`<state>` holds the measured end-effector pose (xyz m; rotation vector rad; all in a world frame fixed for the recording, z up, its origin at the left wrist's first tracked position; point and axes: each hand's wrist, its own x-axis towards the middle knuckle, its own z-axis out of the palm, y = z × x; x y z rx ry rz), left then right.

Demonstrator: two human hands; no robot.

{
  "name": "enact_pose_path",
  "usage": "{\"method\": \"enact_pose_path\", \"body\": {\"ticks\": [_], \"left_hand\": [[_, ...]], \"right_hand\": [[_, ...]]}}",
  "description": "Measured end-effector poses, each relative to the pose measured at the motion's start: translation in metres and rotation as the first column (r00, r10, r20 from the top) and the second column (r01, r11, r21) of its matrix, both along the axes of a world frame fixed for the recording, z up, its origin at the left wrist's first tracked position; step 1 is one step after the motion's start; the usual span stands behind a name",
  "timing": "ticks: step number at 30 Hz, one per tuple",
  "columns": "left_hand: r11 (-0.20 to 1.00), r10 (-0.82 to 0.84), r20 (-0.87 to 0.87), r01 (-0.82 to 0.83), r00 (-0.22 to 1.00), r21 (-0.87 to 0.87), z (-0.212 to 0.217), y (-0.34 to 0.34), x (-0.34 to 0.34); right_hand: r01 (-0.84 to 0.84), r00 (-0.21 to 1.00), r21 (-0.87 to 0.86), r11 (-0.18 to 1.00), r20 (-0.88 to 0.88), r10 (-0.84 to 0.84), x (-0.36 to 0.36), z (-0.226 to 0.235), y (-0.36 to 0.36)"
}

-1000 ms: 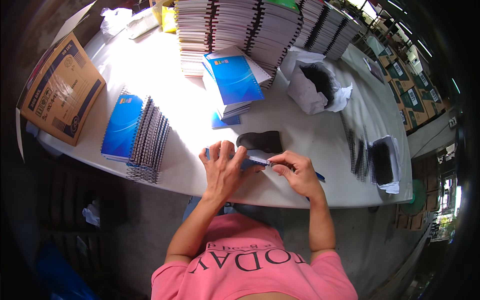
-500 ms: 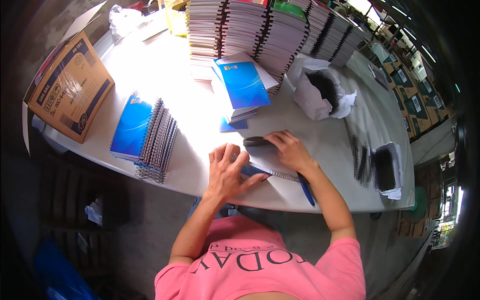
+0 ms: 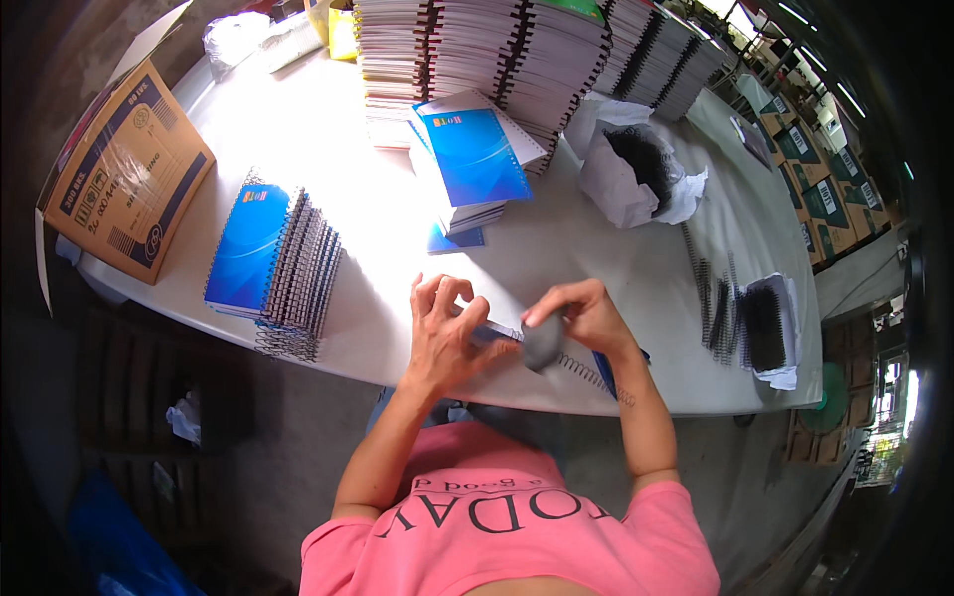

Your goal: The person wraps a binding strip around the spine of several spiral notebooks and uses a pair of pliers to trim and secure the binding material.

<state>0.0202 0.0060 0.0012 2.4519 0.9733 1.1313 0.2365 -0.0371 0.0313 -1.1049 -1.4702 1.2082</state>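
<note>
My left hand point(image 3: 442, 333) is closed around a thin notebook point(image 3: 484, 331), thumb along its spine edge. Out of the notebook's right end runs a dark wire coil point(image 3: 586, 372), reaching toward my right wrist. Between its thumb and fingers, my right hand point(image 3: 586, 316) grips a dark grey rounded object point(image 3: 543, 344), smeared by motion; its exact kind does not show. It is at the spine, where the coil enters. A blue pen-like tool point(image 3: 604, 370) lies on the table, partly hidden by my right forearm.
Coiled blue notebooks point(image 3: 243, 253) are stacked at left, beside a cardboard box point(image 3: 134, 174). Blue-covered pads point(image 3: 477, 154) stand ahead, before tall stacks of bound books point(image 3: 477, 60). Paper-wrapped bundles of black coils point(image 3: 636, 169) and loose coils point(image 3: 711, 308) lie at right.
My right hand has lifted the dark grey object off the table and brought it nearer, to the notebook's spine. The coil's free end now lies farther right. The left hand stays on the notebook.
</note>
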Motion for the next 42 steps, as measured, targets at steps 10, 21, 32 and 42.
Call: {"method": "enact_pose_path", "body": {"ticks": [10, 21, 32, 42], "left_hand": [[0.993, 0.02, 0.11, -0.006, 0.994, -0.119, 0.002, 0.008, -0.006], [0.929, -0.016, 0.334, 0.138, 0.943, -0.344, -0.008, 0.019, -0.006], [0.931, -0.058, 0.389, 0.191, 0.919, -0.312, -0.026, 0.027, -0.002], [0.866, -0.009, 0.389, 0.201, 0.921, -0.457, -0.022, 0.028, -0.001]], "right_hand": [[0.254, 0.925, 0.051, 0.966, 0.278, -0.258, -0.005, 0.001, 0.012], [0.093, 0.947, 0.149, 0.984, 0.293, -0.134, -0.03, 0.021, 0.018], [0.119, 0.993, 0.088, 0.989, -0.004, -0.12, -0.024, -0.003, 0.02], [0.231, 0.909, 0.117, 0.966, 0.327, -0.258, -0.042, 0.01, 0.032]]}}
